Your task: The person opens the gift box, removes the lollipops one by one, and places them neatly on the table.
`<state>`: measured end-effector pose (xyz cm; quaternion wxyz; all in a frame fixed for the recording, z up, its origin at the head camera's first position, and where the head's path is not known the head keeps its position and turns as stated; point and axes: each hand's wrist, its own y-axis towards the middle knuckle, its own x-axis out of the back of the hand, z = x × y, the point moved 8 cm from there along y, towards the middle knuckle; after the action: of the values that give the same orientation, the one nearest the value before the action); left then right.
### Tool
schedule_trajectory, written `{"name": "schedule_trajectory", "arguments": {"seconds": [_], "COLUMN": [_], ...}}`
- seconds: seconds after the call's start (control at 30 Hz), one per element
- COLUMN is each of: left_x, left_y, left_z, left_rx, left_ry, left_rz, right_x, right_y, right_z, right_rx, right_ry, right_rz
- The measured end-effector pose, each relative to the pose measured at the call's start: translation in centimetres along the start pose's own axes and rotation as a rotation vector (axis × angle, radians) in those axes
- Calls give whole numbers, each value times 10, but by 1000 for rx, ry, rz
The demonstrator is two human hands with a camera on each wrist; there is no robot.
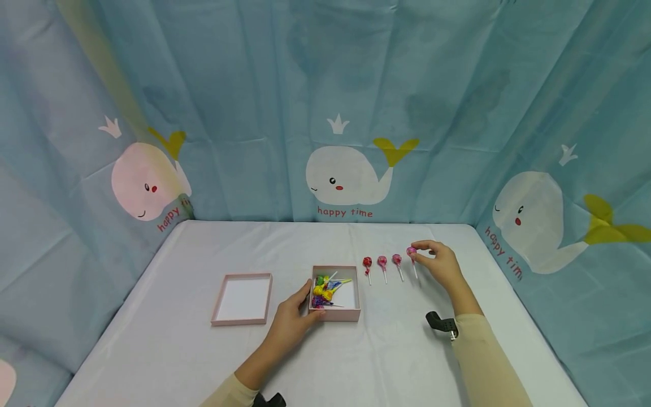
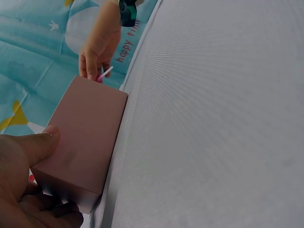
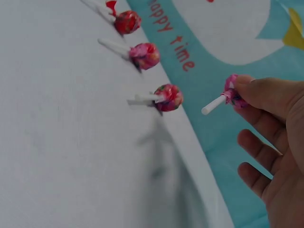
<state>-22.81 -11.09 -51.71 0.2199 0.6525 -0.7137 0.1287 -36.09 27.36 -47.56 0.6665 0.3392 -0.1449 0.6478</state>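
Note:
In the head view my right hand [image 1: 438, 264] pinches a pink-wrapped lollipop [image 1: 411, 251] by its candy end, at the right end of a row. The right wrist view shows this lollipop [image 3: 232, 92] between thumb and forefinger, its white stick pointing away from the hand. My left hand [image 1: 293, 319] grips the left near corner of an open pink box [image 1: 335, 315], thumb along the near wall. Inside the box lie several lollipops [image 1: 325, 291] in yellow, green, blue and purple wrappers. From the left wrist, the box wall [image 2: 85, 128] hides the contents.
One red lollipop [image 1: 367, 262] and two pink ones [image 1: 382, 261] lie side by side right of the box, sticks toward me. Left of the box is a shallow pink lid [image 1: 241, 299], white inside. A white cloth covers the table [image 1: 386, 362]; blue whale-print curtains [image 1: 244, 186] surround it.

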Motion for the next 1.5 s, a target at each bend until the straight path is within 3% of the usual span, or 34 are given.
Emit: {"name": "schedule_trajectory", "arguments": {"seconds": [0.5,0.9,1.5], "left_x": [0,1,1], "left_y": [-1,-1,-1], "left_z": [-1,0,1], "left_rx": [-4,-11,-10], "left_ry": [-12,-14,-6], "left_rz": [10,9,6], "right_x": [-19,-25,-23], "right_y": [6,6,9], "right_z": [-45,-54,-52], "right_rx": [-174,-201,-169], "right_ry": [-5,7,-64], "right_rz": [106,116,93]}}
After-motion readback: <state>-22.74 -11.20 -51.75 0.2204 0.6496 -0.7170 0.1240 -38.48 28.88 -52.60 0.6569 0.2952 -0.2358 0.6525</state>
